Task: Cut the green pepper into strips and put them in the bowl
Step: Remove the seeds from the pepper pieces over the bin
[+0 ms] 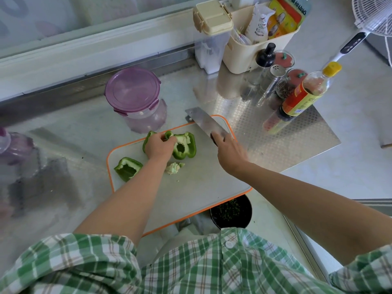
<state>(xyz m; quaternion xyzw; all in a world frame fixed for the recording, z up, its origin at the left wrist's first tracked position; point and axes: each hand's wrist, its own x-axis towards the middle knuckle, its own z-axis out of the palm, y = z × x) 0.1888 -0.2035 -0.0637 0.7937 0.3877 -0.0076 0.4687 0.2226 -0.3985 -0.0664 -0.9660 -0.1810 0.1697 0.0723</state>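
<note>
On a white cutting board (197,187) with an orange rim lies an opened green pepper piece (184,146), inner side up. My left hand (158,146) grips its left part with curled fingers. A second pepper piece (128,168) lies at the board's left edge. The pale seed core (174,167) sits just below the held piece. My right hand (230,153) grips the handle of a cleaver (204,122), whose blade points up and left above the board's far right corner, apart from the pepper.
A purple-lidded container (132,90) stands behind the board. Bottles, a shaker and spice jars (297,92) cluster at the right near a cream caddy (254,47). A dark round container (231,211) sits under the board's near edge. Another purple container (12,143) is at far left.
</note>
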